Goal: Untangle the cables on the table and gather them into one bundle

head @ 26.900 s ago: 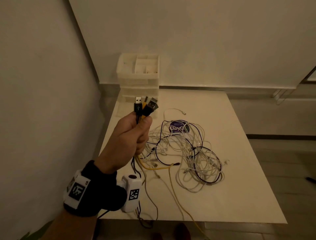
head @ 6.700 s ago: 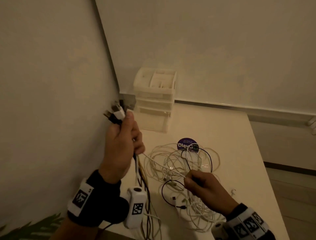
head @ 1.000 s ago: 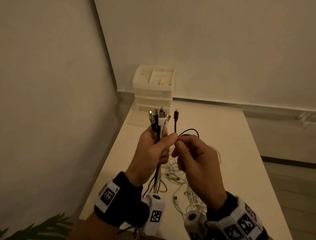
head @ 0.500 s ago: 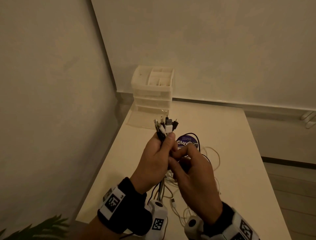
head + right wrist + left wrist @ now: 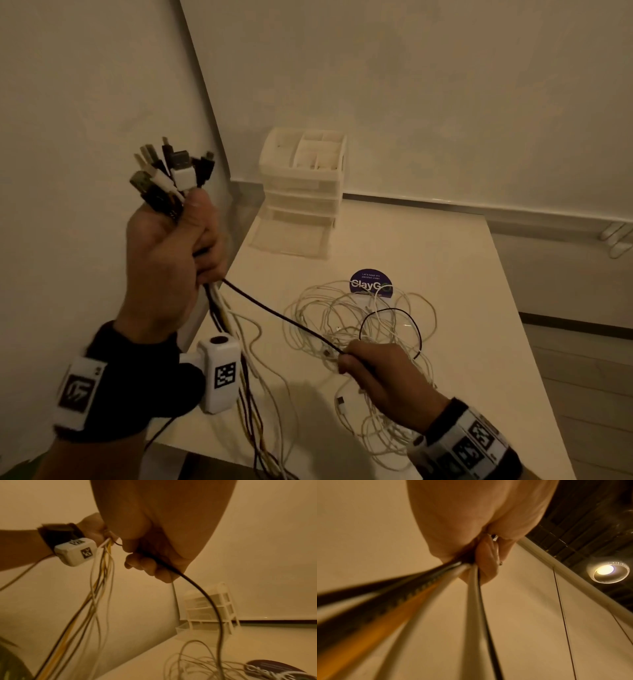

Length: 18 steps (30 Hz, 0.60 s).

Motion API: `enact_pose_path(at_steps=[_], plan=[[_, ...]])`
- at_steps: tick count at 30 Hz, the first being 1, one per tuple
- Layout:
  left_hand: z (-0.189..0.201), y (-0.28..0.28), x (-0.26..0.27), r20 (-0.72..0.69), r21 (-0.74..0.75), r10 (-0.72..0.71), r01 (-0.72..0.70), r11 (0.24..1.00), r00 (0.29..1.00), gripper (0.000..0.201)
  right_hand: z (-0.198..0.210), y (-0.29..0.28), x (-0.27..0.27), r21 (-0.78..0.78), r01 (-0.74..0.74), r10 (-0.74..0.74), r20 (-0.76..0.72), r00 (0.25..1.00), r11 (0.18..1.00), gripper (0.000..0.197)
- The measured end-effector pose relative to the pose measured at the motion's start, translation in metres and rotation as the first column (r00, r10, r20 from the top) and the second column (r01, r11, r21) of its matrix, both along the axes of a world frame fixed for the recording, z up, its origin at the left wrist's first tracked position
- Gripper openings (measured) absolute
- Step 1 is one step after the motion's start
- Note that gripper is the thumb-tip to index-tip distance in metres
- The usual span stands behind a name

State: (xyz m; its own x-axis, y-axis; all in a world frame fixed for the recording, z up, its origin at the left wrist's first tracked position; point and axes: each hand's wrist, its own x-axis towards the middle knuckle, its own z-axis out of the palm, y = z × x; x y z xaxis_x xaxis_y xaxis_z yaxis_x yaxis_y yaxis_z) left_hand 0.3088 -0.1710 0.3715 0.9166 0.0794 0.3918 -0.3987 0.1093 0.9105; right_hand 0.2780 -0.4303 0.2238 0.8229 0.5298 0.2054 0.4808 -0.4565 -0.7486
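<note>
My left hand [image 5: 171, 253] is raised at the left and grips a bundle of cables [image 5: 171, 174], their black and white plugs sticking up above the fist. The bundle's strands [image 5: 250, 404] hang down past the table edge; in the left wrist view the cables [image 5: 436, 601] run out from under the fist [image 5: 471, 534]. A thin black cable [image 5: 281, 317] stretches taut from that fist to my right hand [image 5: 380, 373], which grips it low over the table. In the right wrist view, the black cable [image 5: 205, 595] leaves the curled fingers [image 5: 147, 566]. A tangle of white cables [image 5: 359, 322] lies on the table.
The white table [image 5: 479, 308] stands in a room corner, walls at left and back. A white drawer organiser [image 5: 303, 178] stands at the back left, one drawer pulled out. A round purple sticker [image 5: 368, 282] lies beside the tangle.
My hands have parted: the left one rose to the left with the bundle, the right one slid down along the black cable towards the table, pulling it taut.
</note>
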Motion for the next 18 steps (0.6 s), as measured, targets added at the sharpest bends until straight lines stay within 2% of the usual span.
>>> enact_pose_path(at_steps=[3,5,6,8,10,12,15,18], plan=[[-0.003,0.001,-0.011,0.033,0.157,0.082,-0.086,0.984,0.996,0.036,-0.01,-0.01,0.008,-0.03,0.02,-0.021,-0.007,1.0,0.999,0.034],[-0.01,-0.011,-0.016,-0.013,0.303,0.176,-0.163,0.939,0.984,0.018,-0.01,-0.012,0.013,-0.055,0.043,-0.043,0.001,0.999,0.998,0.033],[-0.017,-0.02,-0.018,-0.059,0.407,0.17,-0.132,0.904,0.984,0.015,-0.007,-0.012,0.015,-0.063,0.052,-0.052,0.01,0.999,0.997,0.03],[-0.035,-0.041,-0.022,-0.165,0.602,0.058,0.054,0.797,0.985,0.017,0.008,-0.01,0.017,-0.044,0.067,-0.066,0.016,0.998,0.997,0.025],[-0.057,-0.058,-0.024,-0.227,0.67,-0.045,0.19,0.717,0.973,0.01,0.026,-0.006,0.018,0.026,0.082,-0.081,-0.009,0.997,0.996,0.026],[-0.073,-0.071,-0.025,-0.227,0.637,-0.089,0.217,0.74,0.97,0.01,0.046,-0.003,0.018,0.111,0.088,-0.083,-0.045,0.996,0.99,0.03],[-0.077,-0.082,-0.027,-0.223,0.484,-0.081,0.182,0.856,0.972,0.021,0.066,-0.001,0.017,0.187,0.103,-0.076,-0.146,0.986,0.977,0.03],[-0.073,-0.082,-0.024,-0.174,0.447,-0.075,0.147,0.883,0.982,0.025,0.075,0.003,0.016,0.246,0.115,-0.054,-0.239,0.969,0.962,0.033]])
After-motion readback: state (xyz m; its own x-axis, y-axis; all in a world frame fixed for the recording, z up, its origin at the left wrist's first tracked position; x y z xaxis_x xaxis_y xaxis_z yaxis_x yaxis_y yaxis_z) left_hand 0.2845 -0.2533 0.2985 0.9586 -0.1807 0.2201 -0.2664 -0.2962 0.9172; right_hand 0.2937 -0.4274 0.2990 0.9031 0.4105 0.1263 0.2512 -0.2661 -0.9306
